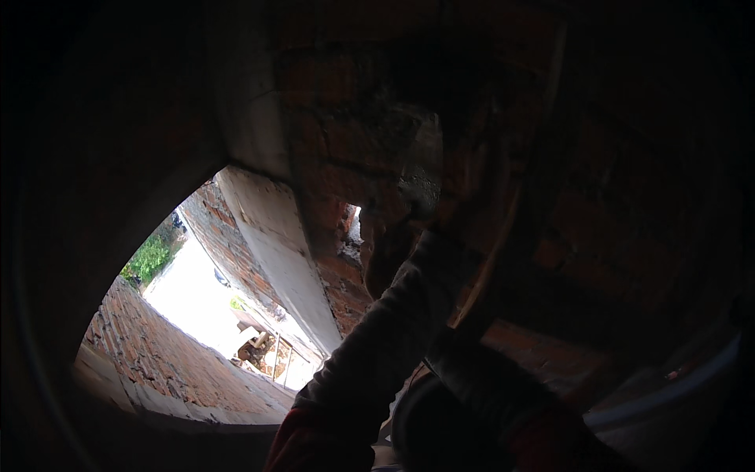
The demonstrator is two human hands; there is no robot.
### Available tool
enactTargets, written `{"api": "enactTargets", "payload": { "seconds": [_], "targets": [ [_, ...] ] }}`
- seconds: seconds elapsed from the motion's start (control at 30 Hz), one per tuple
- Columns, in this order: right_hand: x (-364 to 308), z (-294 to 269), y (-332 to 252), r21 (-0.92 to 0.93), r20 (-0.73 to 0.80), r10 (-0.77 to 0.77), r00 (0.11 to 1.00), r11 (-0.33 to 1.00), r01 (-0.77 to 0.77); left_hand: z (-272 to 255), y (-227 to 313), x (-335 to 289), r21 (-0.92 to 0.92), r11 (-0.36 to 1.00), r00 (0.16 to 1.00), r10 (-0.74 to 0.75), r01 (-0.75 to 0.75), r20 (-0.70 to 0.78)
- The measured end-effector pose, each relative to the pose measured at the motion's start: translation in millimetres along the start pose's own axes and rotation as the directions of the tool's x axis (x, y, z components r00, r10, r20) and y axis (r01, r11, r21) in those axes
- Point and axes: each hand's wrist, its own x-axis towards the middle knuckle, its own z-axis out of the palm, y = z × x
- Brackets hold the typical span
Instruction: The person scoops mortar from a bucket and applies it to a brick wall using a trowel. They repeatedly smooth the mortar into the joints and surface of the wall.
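My left forearm (377,330) stretches up in a dark sleeve with a red upper part. Beside it a shadowed hand (387,250) rests close to a small bright gap (354,224) in the brick wall (346,141). It looks like my left hand, but its finger pose is too dark to read. Just above, a grey wet-looking patch (423,169), perhaps a trowel blade or mortar, shows faintly against the bricks. My right forearm (495,385) comes in from the lower right and runs up toward the left one; shadow and the left arm hide my right hand.
A bright opening at the left looks out on brick walls (149,354), green foliage (149,258) and rubble (263,350). A pale concrete post (271,228) borders it. A thin curved tan strip (487,279) stands right of my arms. At lower right lies a curved bluish rim (668,401).
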Motion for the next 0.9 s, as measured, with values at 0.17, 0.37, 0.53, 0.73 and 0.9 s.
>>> {"api": "enactTargets", "payload": {
  "seconds": [0.17, 0.37, 0.53, 0.73, 0.9],
  "targets": [
    [13.4, 5.0, -6.0, 0.055, -0.001, 0.089, 0.996, 0.995, -0.089, 6.4, -0.2, -15.0, 0.456, 0.662, 0.797, 0.558, -0.595, 0.231],
    [42.0, 26.5, -5.1, 0.076, -0.017, 0.193, 0.981, 0.979, -0.191, 26.9, -1.6, -14.3, 0.224, 0.934, 0.956, 0.292, -0.278, -0.028],
    [47.8, 37.9, -4.5, 0.044, -0.039, 0.228, 0.973, 0.973, -0.226, 28.6, 2.5, -19.1, 0.271, 0.901, 0.935, 0.353, -0.338, -0.009],
    [52.1, 44.7, -2.9, -0.005, -0.060, 0.247, 0.967, 0.969, -0.247, 33.7, 8.8, -18.2, 0.185, 0.942, 0.955, 0.293, -0.280, -0.043],
    [55.1, 50.6, -0.2, -0.080, -0.073, 0.238, 0.969, 0.967, -0.244, 38.2, 10.3, -23.7, 0.123, 0.972, 0.969, 0.217, -0.203, -0.117]
  ]
}}
